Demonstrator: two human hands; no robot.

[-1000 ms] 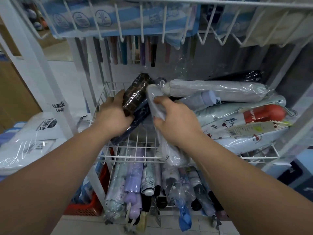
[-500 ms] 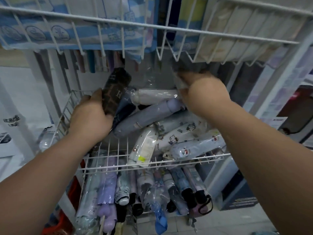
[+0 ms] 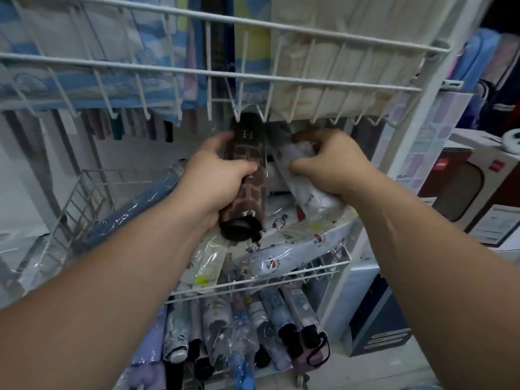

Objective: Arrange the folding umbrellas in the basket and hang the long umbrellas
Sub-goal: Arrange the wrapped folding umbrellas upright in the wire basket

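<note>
1. Shop shelving fills the view: a white wire rack with an upper wire basket of packaged goods, and cardboard boxes to the right.
2. The left hand is wrapped round a brown patterned folding umbrella with a black handle cap. It is held nearly upright, its top just under the upper basket.
3. The right hand grips a white folding umbrella in a clear plastic sleeve, tilted and just beside the brown one.
4. Both umbrellas are held above the middle white wire basket. In it lie cartoon-cat printed umbrellas and a blue sleeved umbrella.
5. The step in hand appears to be sorting the folding umbrellas in this basket. The next move likely calls for laying the two down side by side, in line with the others, without catching their sleeves on the wire.
6. Half a second earlier the brown umbrella was tilted at the basket's left side. It has since come to the centre and stands straighter.
7. The right hand was then farther back, its load unclear. Now the white umbrella is plain in its grip.
</note>
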